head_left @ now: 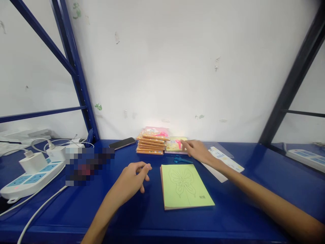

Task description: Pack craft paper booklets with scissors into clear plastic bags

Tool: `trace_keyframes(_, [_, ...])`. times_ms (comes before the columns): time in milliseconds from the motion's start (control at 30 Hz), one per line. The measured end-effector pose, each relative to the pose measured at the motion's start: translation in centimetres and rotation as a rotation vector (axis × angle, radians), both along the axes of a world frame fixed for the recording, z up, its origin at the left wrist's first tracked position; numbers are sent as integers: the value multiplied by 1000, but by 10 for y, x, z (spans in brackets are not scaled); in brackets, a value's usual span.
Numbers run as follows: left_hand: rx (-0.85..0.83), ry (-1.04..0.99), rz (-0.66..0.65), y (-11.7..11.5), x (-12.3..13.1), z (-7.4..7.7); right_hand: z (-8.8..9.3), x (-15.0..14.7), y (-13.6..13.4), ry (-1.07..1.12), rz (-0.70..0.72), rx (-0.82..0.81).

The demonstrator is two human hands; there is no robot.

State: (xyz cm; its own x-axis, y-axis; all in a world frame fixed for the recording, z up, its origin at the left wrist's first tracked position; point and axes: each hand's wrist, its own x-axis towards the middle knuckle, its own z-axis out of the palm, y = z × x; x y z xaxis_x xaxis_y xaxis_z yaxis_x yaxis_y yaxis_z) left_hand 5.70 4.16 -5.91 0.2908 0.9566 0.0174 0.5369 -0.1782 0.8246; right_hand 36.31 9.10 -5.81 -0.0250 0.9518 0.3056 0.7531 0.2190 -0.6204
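Observation:
A pad of yellow-green paper (188,186) lies on the blue table, its top sheet printed with a butterfly outline. My left hand (137,176) hovers to the left of the pad, fingers loosely bent and holding nothing. Beyond the pad's far edge, my right hand (196,151) reaches over the table with its fingers bent and somewhat apart. Nothing shows in its grip. Just below its fingertips lies a pair of blue scissors (182,159). A package with pink scissors (175,144) is beside those fingertips; whether they touch it I cannot tell.
Several orange-edged packs (151,144) are stacked against the wall. A phone (122,143) lies to their left. White printed papers (225,158) are partly behind my right forearm. A power strip (33,178) with plugs and cables occupies the left side. Blue metal posts (76,71) rise at the left.

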Motion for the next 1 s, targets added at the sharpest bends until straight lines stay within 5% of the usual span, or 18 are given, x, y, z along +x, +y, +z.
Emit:
trace_keyframes(200, [-1,-27,18,-2,-7,8,9,-35,68,233,59,-200])
trace_keyframes(333, [2,-47,-3,-2,-11,10,10,-41,76,368,60,-179])
trace_keyframes(500, [84,-127,13,-4,-21,22,23,-28,46,547,96,-85])
trace_keyframes(667, [339,-220,188,-18,-17,35,32,-2,-4,759,229,-105])
trace_keyframes(833, [656,-149,231,-26,6,24,17,13,-45,800,347,-243])
trace_keyframes(1000, [500,-218,67,-20,21,10,6,7,-53,836,374,-335])
